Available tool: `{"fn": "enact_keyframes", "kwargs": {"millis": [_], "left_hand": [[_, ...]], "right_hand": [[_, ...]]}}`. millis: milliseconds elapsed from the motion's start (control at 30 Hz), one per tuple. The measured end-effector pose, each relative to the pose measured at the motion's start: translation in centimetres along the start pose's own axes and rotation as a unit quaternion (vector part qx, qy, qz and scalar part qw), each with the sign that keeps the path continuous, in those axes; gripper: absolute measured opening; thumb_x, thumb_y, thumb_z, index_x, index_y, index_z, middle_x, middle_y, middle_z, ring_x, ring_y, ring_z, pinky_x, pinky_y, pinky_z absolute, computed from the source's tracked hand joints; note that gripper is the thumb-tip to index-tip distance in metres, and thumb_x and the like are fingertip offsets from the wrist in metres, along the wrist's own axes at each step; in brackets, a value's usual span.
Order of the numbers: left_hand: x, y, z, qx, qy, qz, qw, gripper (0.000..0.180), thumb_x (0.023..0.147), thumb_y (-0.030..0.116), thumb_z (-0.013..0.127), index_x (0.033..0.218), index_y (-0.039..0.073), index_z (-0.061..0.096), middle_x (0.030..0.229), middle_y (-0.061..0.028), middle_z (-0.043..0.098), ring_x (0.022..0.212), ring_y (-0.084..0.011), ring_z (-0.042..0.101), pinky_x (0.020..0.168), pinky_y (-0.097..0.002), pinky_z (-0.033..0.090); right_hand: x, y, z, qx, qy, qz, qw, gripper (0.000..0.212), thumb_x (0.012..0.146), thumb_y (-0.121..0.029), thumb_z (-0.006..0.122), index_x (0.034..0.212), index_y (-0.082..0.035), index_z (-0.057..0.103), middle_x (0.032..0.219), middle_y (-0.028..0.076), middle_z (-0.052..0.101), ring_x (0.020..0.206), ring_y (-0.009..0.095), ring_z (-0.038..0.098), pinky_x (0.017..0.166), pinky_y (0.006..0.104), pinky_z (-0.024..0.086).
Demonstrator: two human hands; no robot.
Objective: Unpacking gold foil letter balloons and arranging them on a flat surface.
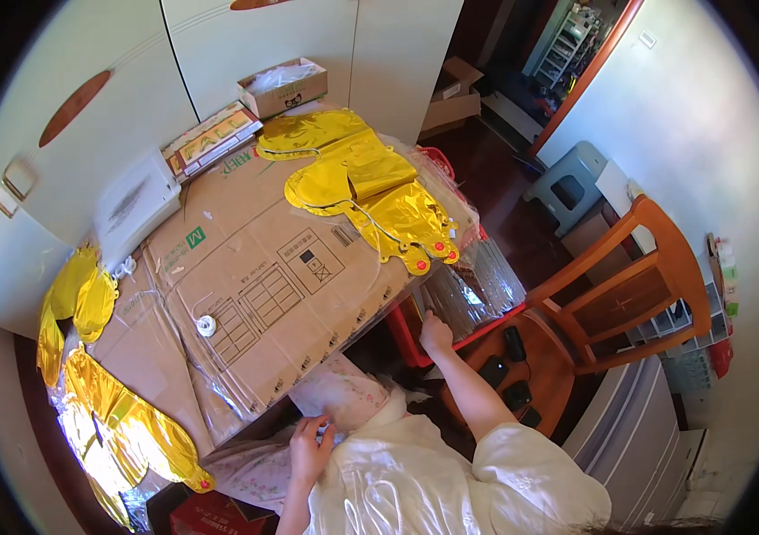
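My left hand is low over my lap, fingers bent and closed; a small pale bit shows beside the fingertips, too small to name. My right hand reaches to the near left part of a red tray, by clear plastic sleeves. Its fingers are curled in, and what they grip is hidden. Flat gold foil balloons lie overlapping on the cardboard at the table's far right. More gold foil balloons hang over the left edge. A roll of white string rests on the cardboard.
An open carton with clear plastic inside stands at the back, beside a flat printed box and a white box. At right, a wooden chair bears several small black items. Beyond it is a grey stool.
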State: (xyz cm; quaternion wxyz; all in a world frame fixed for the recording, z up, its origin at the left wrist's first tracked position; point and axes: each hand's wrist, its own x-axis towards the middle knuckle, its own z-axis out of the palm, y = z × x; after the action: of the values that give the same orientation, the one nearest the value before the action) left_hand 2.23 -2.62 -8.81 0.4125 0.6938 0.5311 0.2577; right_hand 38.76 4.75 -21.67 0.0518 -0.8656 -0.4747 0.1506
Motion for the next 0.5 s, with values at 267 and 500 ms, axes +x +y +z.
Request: {"fn": "enact_keyframes", "kwargs": {"millis": [267,500], "left_hand": [[0.1,0.1,-0.1,-0.002,-0.003,0.011,1.0,0.02,0.081,0.009,0.068,0.1,0.003,0.067,0.086,-0.0143,0.063,0.069,-0.0275,0.065,0.059,-0.0355,0.052],[-0.2,0.4,-1.5,-0.005,0.003,-0.012,1.0,0.021,0.081,0.007,0.066,0.101,0.002,0.066,0.084,-0.0136,0.064,0.066,-0.024,0.063,0.056,-0.0332,0.049]], "right_hand": [[1.3,-1.0,-0.7,-0.029,-0.038,-0.016,0.999,0.016,0.09,-0.011,0.046,0.099,-0.002,0.055,0.093,0.022,0.067,0.086,0.037,0.068,0.073,0.0475,0.055],[0.8,-1.1,-5.5,0.039,0.025,-0.066,0.997,0.024,0.088,-0.015,0.052,0.105,0.0,0.057,0.098,0.024,0.065,0.093,0.042,0.064,0.081,0.047,0.052]]}}
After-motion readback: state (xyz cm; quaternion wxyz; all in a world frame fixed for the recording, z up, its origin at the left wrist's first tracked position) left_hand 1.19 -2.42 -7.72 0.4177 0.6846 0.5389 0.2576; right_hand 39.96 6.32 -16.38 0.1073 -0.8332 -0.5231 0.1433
